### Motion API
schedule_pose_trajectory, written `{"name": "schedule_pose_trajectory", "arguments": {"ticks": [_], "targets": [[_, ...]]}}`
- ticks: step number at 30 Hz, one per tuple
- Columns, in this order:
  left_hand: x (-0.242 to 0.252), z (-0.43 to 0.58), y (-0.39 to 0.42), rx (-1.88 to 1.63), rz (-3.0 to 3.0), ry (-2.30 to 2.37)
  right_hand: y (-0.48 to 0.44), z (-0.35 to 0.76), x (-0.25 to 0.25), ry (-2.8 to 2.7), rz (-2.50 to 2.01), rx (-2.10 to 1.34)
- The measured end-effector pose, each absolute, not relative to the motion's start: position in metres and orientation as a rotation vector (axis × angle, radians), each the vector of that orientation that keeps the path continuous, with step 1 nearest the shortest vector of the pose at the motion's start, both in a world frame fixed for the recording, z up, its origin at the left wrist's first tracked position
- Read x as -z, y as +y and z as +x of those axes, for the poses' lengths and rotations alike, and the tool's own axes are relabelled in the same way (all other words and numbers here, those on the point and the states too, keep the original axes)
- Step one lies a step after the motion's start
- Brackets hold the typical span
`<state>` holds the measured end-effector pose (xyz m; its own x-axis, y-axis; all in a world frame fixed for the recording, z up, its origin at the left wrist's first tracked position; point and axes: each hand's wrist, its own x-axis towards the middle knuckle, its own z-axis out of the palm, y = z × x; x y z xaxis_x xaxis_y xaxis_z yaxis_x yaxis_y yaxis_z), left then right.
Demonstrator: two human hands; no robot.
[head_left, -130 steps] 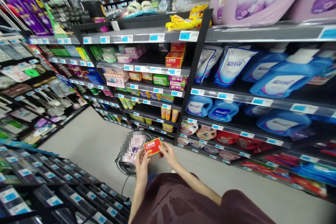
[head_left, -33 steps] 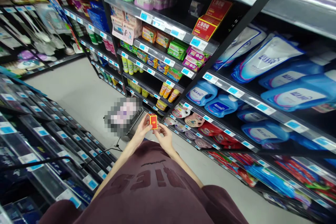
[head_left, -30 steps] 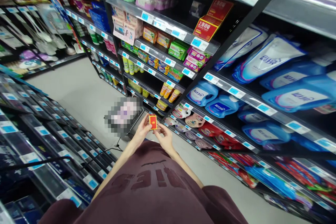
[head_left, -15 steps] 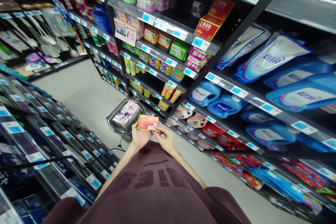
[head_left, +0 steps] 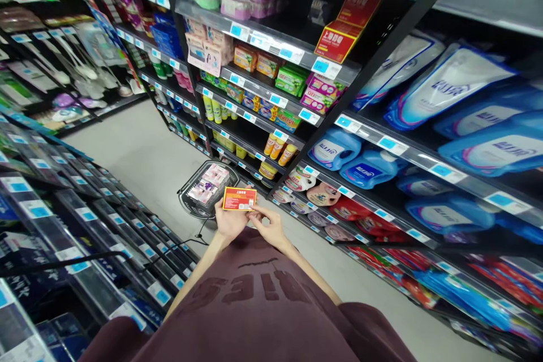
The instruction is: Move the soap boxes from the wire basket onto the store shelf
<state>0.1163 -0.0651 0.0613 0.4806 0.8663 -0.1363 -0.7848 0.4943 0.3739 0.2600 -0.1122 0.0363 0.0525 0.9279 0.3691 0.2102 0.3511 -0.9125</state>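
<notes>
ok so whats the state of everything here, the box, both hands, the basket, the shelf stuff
red box, looks closed, held level with its broad face up
left hand, gripping the box's left end from below
right hand, fingertips pinching the box's lower right corner
basket, standing on the floor, loaded
pink pack, lying flat in the basket
shelf boxes, stacked on the shelf

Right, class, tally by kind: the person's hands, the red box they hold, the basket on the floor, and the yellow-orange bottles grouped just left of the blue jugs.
hands: 2, left hand and right hand
red box: 1, held in the left hand
basket: 1
yellow-orange bottles: 3
total: 7
</notes>
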Motion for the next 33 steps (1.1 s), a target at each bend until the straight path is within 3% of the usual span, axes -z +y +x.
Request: {"name": "schedule_pose_trajectory", "arguments": {"ticks": [33], "targets": [[-0.0625, 0.1174, -0.0637, -0.975, 0.272, 0.329, -0.1127, 0.2616, -0.0399, -1.377, -1.190, -0.810]]}}
